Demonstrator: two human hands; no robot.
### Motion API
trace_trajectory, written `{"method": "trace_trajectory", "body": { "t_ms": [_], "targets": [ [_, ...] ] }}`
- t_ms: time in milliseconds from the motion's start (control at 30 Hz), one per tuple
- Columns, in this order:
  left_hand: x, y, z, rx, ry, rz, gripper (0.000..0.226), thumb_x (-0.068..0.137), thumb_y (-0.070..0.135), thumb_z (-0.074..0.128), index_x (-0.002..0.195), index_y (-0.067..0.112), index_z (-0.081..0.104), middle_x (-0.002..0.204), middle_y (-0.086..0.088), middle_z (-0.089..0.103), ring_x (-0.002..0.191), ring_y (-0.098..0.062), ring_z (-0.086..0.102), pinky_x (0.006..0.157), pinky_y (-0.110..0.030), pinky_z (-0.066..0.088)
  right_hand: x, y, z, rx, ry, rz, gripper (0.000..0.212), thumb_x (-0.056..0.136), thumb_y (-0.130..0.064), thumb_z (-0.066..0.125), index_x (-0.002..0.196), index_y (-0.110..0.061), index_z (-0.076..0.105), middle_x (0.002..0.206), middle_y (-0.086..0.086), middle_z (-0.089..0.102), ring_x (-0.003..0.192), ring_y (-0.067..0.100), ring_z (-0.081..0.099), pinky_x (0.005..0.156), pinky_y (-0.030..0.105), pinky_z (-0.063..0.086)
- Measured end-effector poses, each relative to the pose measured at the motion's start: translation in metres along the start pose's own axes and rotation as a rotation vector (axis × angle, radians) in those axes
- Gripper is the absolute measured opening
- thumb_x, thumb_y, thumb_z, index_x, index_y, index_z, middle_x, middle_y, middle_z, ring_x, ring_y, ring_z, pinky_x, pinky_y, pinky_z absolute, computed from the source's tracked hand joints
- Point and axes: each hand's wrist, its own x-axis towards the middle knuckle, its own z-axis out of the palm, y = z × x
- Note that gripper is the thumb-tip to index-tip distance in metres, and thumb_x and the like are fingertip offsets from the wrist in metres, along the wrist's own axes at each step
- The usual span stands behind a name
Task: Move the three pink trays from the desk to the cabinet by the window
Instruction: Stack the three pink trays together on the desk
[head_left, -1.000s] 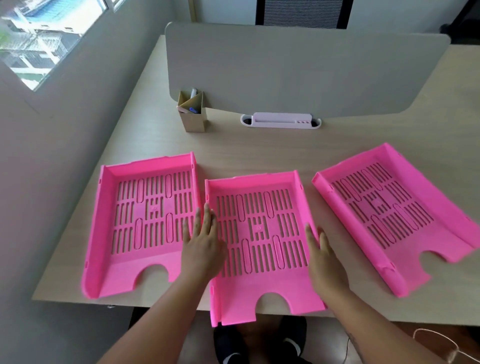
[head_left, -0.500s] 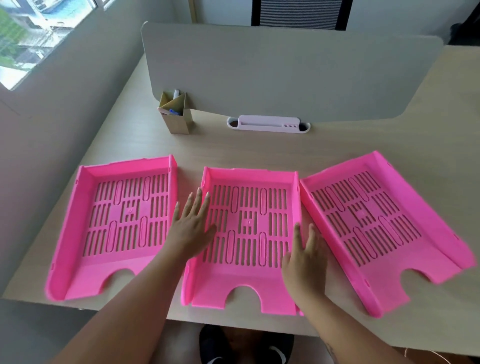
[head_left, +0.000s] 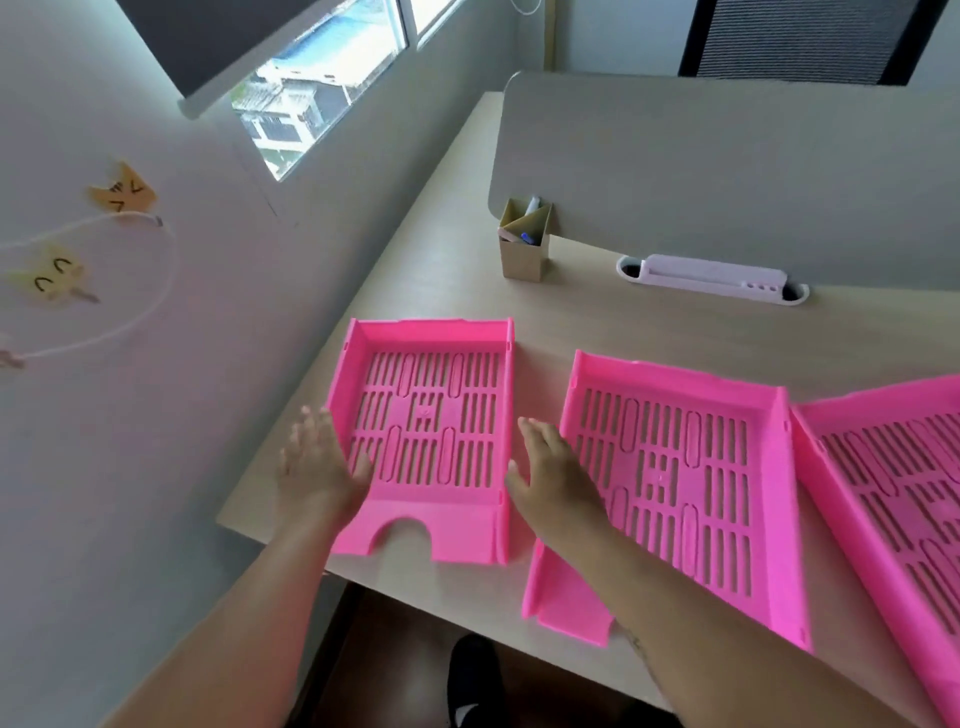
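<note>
Head view first, said the observer: three pink trays lie on the desk (head_left: 623, 322), none of them lifted yet.

— What has changed? asked the second.

— Half a second ago both hands bracketed the middle tray (head_left: 670, 467). Now they have shifted over to the left tray (head_left: 431, 431), the one nearest the window (head_left: 322, 88), and the view has swung that way too.

— And the hands themselves?

— The left hand (head_left: 317, 467) lies flat against the outer left wall of that tray, fingers spread, thumb hooked just over the rim. The right hand (head_left: 550, 473) sits in the gap between the left and middle trays, fingers extended along the left tray's right wall. Neither is closed around anything; both are loose and flat, framing the tray rather than gripping it. The left one is blurred.

— So what does that mean for the job?

— Likely the person has picked the left tray to carry first. The right tray (head_left: 893, 493) stands partly out of view, touching the middle one. All three are still to be moved, and the cabinet is not in sight.

— Anything else nearby?

— A cardboard pen holder (head_left: 522, 254) by the desk divider (head_left: 727, 171), well clear of the trays.
</note>
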Motion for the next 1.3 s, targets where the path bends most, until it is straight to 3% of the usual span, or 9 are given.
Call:
{"method": "trace_trajectory", "body": {
  "t_ms": [67, 100, 133, 200, 367, 567, 800, 967, 1300],
  "targets": [
    [0.013, -0.023, 0.001, -0.147, -0.097, -0.081, 0.066, 0.092, 0.034, 0.055, 0.147, 0.013, 0.026, 0.134, -0.017, 0.057, 0.102, -0.032, 0.064, 0.081, -0.047, 0.056, 0.006, -0.018, 0.025, 0.118, -0.09, 0.207, 0.07, 0.097, -0.016, 0.048, 0.157, -0.013, 0.011, 0.15, 0.012, 0.04, 0.11, 0.022, 0.062, 0.088, 0.014, 0.04],
    [0.019, -0.03, 0.001, -0.209, -0.146, -0.098, 0.057, 0.094, 0.029, 0.055, 0.144, 0.011, 0.032, 0.117, -0.015, 0.066, 0.077, -0.026, 0.065, 0.058, -0.037, 0.053, 0.008, -0.024, 0.037, 0.195, -0.099, 0.331, 0.07, 0.098, -0.014, 0.045, 0.157, -0.015, 0.007, 0.131, 0.013, 0.054, 0.077, 0.018, 0.064, 0.054, 0.023, 0.045],
    [0.023, -0.035, 0.001, -0.248, -0.176, -0.095, 0.047, 0.096, 0.023, 0.054, 0.139, 0.008, 0.042, 0.104, -0.014, 0.069, 0.065, -0.021, 0.062, 0.049, -0.03, 0.046, 0.009, -0.027, 0.048, 0.252, -0.078, 0.436, 0.067, 0.099, -0.01, 0.041, 0.157, -0.016, 0.009, 0.101, 0.007, 0.059, 0.057, 0.015, 0.052, 0.047, 0.022, 0.044],
    [0.032, -0.044, 0.0, -0.277, -0.166, -0.033, 0.029, 0.097, 0.014, 0.051, 0.121, 0.0, 0.06, 0.09, -0.012, 0.068, 0.06, -0.019, 0.057, 0.049, -0.027, 0.04, 0.012, -0.031, 0.061, 0.267, 0.007, 0.542, 0.054, 0.098, -0.004, 0.033, 0.151, -0.012, 0.026, 0.069, -0.006, 0.04, 0.053, 0.016, 0.043, 0.047, 0.027, 0.036],
    [0.039, -0.036, -0.023, -0.338, -0.053, 0.125, 0.015, 0.095, 0.01, 0.05, 0.085, 0.004, 0.06, 0.071, -0.008, 0.06, 0.057, -0.026, 0.056, 0.047, -0.029, 0.041, 0.012, -0.042, 0.042, 0.301, 0.165, 0.474, 0.045, 0.099, -0.003, 0.032, 0.144, -0.007, 0.034, 0.064, 0.0, 0.042, 0.046, 0.012, 0.035, 0.043, 0.023, 0.026],
    [0.028, 0.047, -0.055, -0.345, -0.062, 0.266, 0.018, 0.093, 0.019, 0.052, 0.086, 0.004, 0.058, 0.079, -0.013, 0.063, 0.061, -0.022, 0.054, 0.048, -0.03, 0.038, -0.012, -0.011, -0.024, 0.251, 0.367, 0.478, 0.049, 0.1, -0.008, 0.034, 0.149, -0.008, 0.028, 0.064, 0.0, 0.046, 0.044, 0.011, 0.038, 0.037, 0.023, 0.028],
    [-0.041, 0.144, -0.024, -0.45, -0.255, 0.386, 0.012, 0.09, 0.015, 0.051, 0.084, 0.005, 0.047, 0.074, -0.009, 0.058, 0.062, -0.024, 0.053, 0.053, -0.037, 0.045, -0.1, 0.066, -0.094, 0.21, 0.488, 0.633, 0.047, 0.1, -0.009, 0.038, 0.146, -0.008, 0.035, 0.071, 0.002, 0.051, 0.049, 0.015, 0.044, 0.042, 0.026, 0.031],
    [-0.087, 0.174, -0.007, -0.447, -0.285, 0.402, 0.014, 0.09, 0.015, 0.048, 0.083, 0.003, 0.044, 0.073, -0.011, 0.056, 0.056, -0.018, 0.041, 0.047, -0.031, 0.032, -0.14, 0.103, -0.113, 0.224, 0.483, 0.622, 0.042, 0.099, -0.009, 0.038, 0.141, -0.01, 0.041, 0.072, 0.001, 0.053, 0.048, 0.012, 0.044, 0.042, 0.025, 0.035],
    [-0.131, 0.178, 0.018, -0.43, -0.216, 0.22, 0.015, 0.095, 0.015, 0.045, 0.087, 0.002, 0.045, 0.073, -0.009, 0.053, 0.057, -0.018, 0.044, 0.047, -0.03, 0.032, -0.153, 0.134, -0.115, 0.292, 0.302, 0.578, 0.043, 0.1, -0.01, 0.036, 0.143, -0.014, 0.031, 0.073, -0.003, 0.05, 0.049, 0.011, 0.043, 0.045, 0.025, 0.036]
  ]
}}
